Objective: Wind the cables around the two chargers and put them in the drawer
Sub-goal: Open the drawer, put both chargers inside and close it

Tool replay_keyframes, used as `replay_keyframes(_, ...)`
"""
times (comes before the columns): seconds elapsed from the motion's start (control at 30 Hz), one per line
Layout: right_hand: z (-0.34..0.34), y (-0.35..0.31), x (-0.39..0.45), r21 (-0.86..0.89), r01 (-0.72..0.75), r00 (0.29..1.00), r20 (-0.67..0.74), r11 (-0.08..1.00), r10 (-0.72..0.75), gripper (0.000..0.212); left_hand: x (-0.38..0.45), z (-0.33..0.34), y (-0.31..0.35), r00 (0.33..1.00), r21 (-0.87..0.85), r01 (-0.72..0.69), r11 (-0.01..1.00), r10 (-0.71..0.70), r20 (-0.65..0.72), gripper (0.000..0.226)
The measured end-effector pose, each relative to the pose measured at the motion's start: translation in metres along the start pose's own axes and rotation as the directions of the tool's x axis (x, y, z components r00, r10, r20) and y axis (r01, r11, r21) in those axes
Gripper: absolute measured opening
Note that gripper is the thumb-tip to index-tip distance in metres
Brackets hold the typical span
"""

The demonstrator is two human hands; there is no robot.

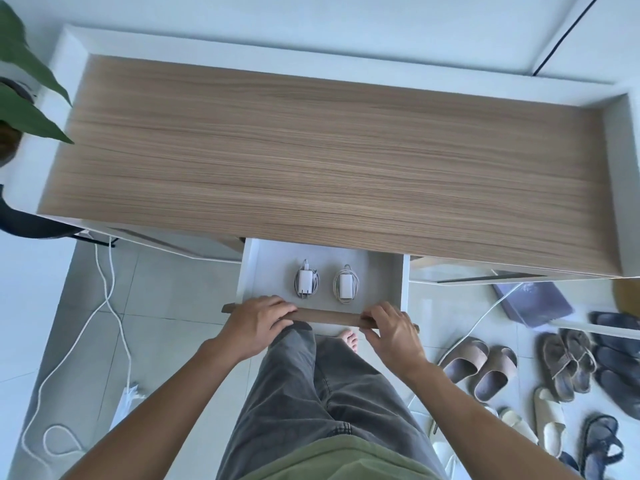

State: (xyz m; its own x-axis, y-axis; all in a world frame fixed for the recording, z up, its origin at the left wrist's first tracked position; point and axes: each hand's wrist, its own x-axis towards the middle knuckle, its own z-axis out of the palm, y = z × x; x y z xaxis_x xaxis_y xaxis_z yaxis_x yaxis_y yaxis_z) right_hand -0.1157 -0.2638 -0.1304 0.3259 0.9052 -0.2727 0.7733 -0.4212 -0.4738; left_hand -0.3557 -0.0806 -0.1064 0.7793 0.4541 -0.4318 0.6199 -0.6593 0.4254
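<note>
Chargers lie wound in the open drawer; both hands grip its wooden front edge.

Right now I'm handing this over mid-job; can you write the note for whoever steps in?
Left hand and right hand: both grip the wooden drawer front.
Left charger and right charger: cables wound, lying side by side, apart, in the open white drawer.
Done: winding, placing.
Left: likely just push the drawer shut.
</note>
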Motion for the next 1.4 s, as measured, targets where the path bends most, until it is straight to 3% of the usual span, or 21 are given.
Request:
replay_keyframes(0.13,-0.014,0.001,0.01,-0.126,0.066,0.993,-0.094,0.99,-0.078,0.036,0.013,-0.008,-0.001,0.988,0.186,-0.027,0.982,0.054,-0.143,0.03)
replay_keyframes(0.3,-0.034,0.003,0.03,-0.348,0.28,0.946,-0.056,0.895,-0.318,0.073,0.034,-0.028,-0.003,0.982,0.326,-0.007,0.945,0.069,-0.178,0.097)
replay_keyframes(0.43,-0.052,0.001,0.052,-0.42,0.243,0.968,0.044,0.874,-0.248,0.111,0.051,-0.038,-0.012,0.989,0.374,-0.005,0.927,0.06,-0.138,0.128)
replay_keyframes(0.57,-0.059,0.008,0.071,-0.455,0.177,0.984,0.085,0.873,-0.155,0.12,0.067,-0.047,-0.019,0.996,0.383,0.025,0.923,0.011,-0.092,0.132)
replay_keyframes(0.77,-0.065,0.021,0.09,-0.414,0.123,0.992,0.079,0.902,-0.099,0.11,0.076,-0.051,-0.029,0.994,0.369,0.01,0.929,0.031,-0.105,0.11)
replay_keyframes(0.93,-0.064,0.028,0.096,-0.322,0.073,0.996,-0.017,0.944,-0.083,0.083,0.076,-0.052,-0.03,0.977,0.356,0.004,0.935,0.071,-0.199,0.088)
replay_keyframes(1.1,-0.062,0.031,0.103,-0.275,0.078,0.978,-0.165,0.958,-0.127,0.056,0.085,-0.058,-0.036,0.966,0.382,0.01,0.924,0.089,-0.242,0.103)
replay_keyframes(1.3,-0.066,0.031,0.106,-0.282,0.041,0.985,-0.15,0.959,-0.086,0.054,0.099,-0.063,-0.032,0.945,0.364,0.044,0.93,0.079,-0.316,0.097)
replay_keyframes(1.4,-0.063,0.031,0.106,-0.263,0.056,0.981,-0.164,0.963,-0.102,0.051,0.104,-0.065,-0.029,0.953,0.325,0.004,0.946,0.095,-0.287,0.09)
